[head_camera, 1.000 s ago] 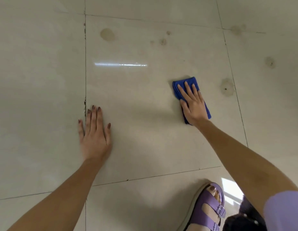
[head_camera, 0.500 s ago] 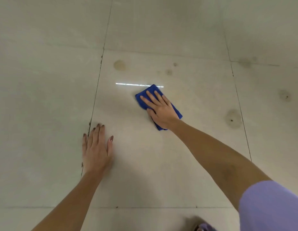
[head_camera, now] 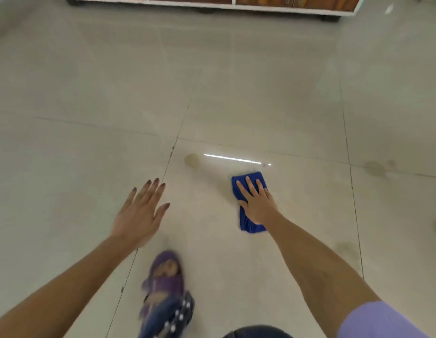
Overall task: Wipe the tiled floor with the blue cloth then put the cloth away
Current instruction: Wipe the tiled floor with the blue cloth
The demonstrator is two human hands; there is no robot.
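A folded blue cloth [head_camera: 249, 227] lies flat on the pale tiled floor [head_camera: 297, 215]. My right hand [head_camera: 257, 203] presses down on it, palm flat and fingers spread over its far half. My left hand [head_camera: 141, 213] hovers to the left of the cloth, fingers apart and holding nothing, over a dark grout line. A round brownish stain [head_camera: 192, 160] marks the tile just beyond and left of the cloth.
More dull stains [head_camera: 374, 168] show on the tiles to the right. My foot in a purple sandal [head_camera: 167, 289] is blurred at the bottom middle. A wood-fronted cabinet with a white base [head_camera: 212, 3] runs along the far edge.
The view has tilted up, showing the far cabinet. My right hand slid the cloth toward the right. My left hand lifted off the floor. My sandalled foot stepped forward between my arms.
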